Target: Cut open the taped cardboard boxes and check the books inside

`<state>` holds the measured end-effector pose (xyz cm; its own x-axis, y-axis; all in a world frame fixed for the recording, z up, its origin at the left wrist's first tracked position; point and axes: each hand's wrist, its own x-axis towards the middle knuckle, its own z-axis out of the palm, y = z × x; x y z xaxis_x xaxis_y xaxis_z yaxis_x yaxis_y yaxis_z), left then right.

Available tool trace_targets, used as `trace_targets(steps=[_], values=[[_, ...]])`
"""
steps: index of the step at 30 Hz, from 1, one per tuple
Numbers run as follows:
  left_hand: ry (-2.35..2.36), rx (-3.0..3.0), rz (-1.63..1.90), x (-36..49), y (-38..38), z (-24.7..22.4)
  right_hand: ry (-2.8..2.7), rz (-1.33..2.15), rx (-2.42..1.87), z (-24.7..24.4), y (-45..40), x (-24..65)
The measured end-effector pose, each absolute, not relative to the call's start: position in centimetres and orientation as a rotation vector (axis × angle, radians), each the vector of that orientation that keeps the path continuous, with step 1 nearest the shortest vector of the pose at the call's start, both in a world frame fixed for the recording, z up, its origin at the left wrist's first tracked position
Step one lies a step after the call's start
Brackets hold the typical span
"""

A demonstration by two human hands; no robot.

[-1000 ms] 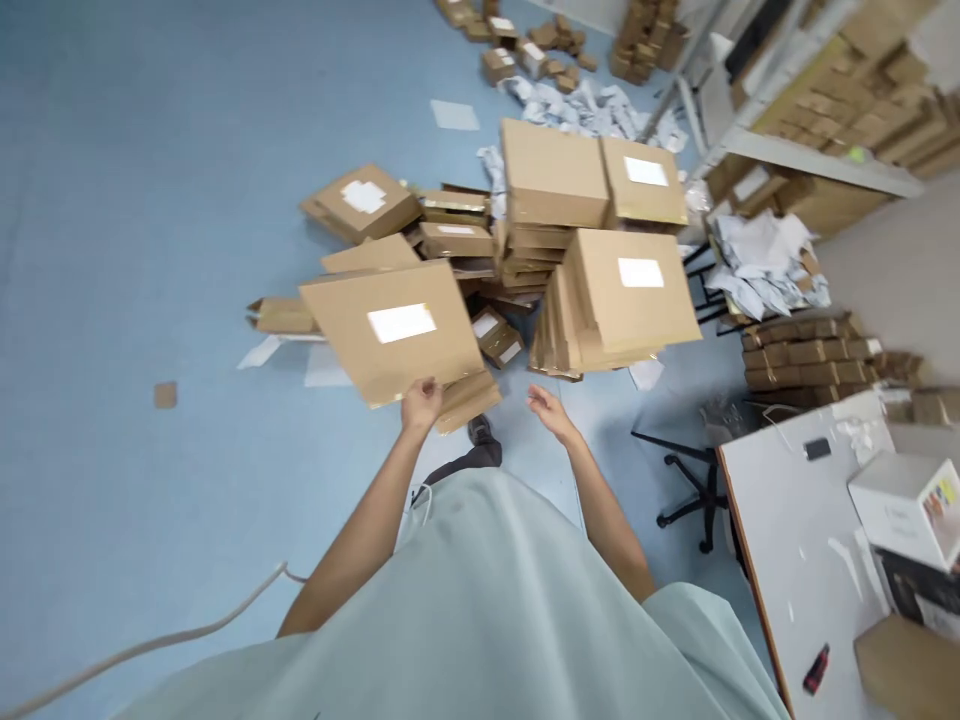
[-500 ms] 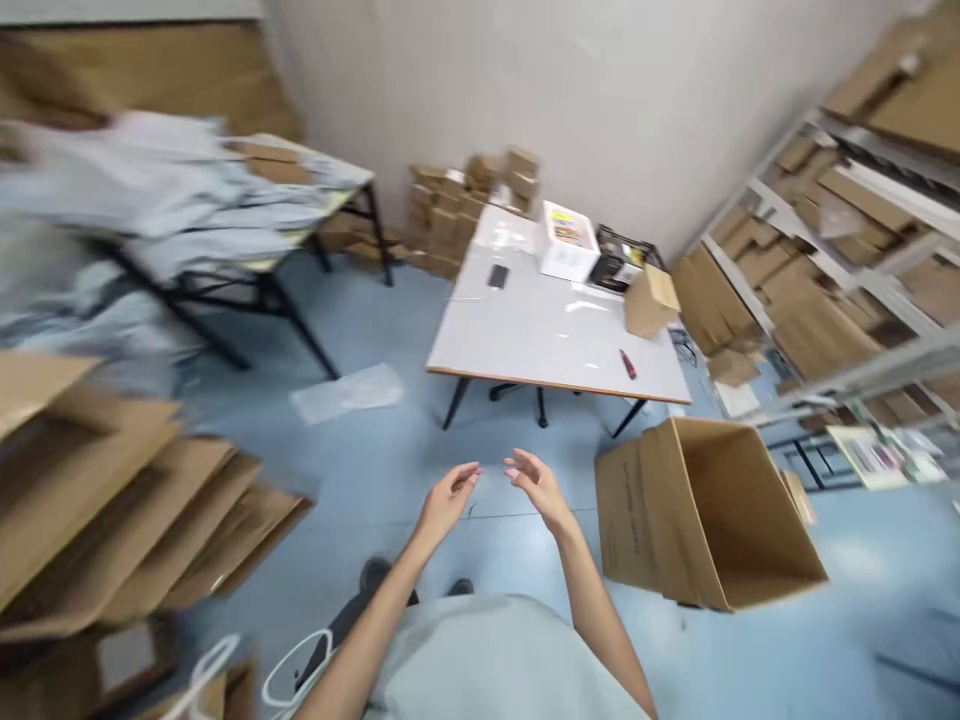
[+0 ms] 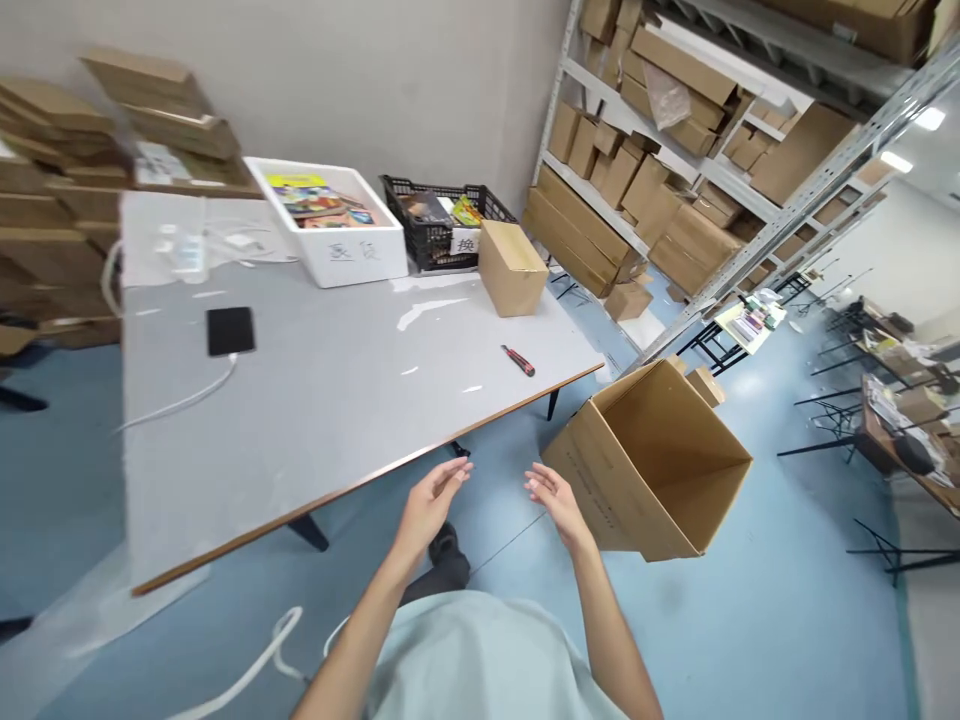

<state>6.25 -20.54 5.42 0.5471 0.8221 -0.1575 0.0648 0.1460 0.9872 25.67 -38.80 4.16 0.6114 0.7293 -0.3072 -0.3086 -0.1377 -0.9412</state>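
Both hands hang in the air in front of my body, over the floor by the table's near edge. My left hand [image 3: 429, 508] is open, its fingers a little bent and nothing in them. My right hand [image 3: 559, 503], also open and holding nothing, is nearest to a large open cardboard box [image 3: 600, 480] standing on the floor. On the grey table [image 3: 337, 390] lie a red and black utility knife [image 3: 519, 361] and a dark phone [image 3: 230, 331] with a white cable. Toward the table's far right corner stands a small closed cardboard box [image 3: 513, 268].
A white foam box [image 3: 352, 255] and a black plastic crate [image 3: 431, 240] stand along the table's back edge. Stacked cartons [image 3: 60, 230] are at the left. Metal shelves [image 3: 675, 170] full of cartons rise at the right. A white cord [image 3: 247, 675] hangs low at the left.
I have come closer to the table and my view has turned right. The cloth-covered table at the left is out of sight. Both hands stay open and have moved slightly apart.
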Motion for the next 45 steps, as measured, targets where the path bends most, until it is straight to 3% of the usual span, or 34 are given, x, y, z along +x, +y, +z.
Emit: trace_targets(steps=[8, 17, 24, 29, 45], values=[[0.794, 1.462, 0.406, 17.1, -12.7, 8.0, -0.09, 0.725, -1.515, 5.9, -39.4, 33.5], [0.815, 1.485, 0.254, 28.5, -15.7, 7.8, 0.069, 0.695, -1.464, 2.4, -44.2, 40.7], [1.006, 1.415, 0.252, 34.1, -29.2, 5.3, -0.132, 0.946, -1.38, -2.0, -48.4, 48.8], [0.898, 1.481, 0.125, 38.0, -40.9, 5.1, -0.156, 0.98, -1.352, -2.5, -55.6, 53.0], [0.706, 1.266, 0.188, 41.1, -77.8, 0.2, -0.094, 0.896, -1.423, -1.3, -92.2, 50.6]])
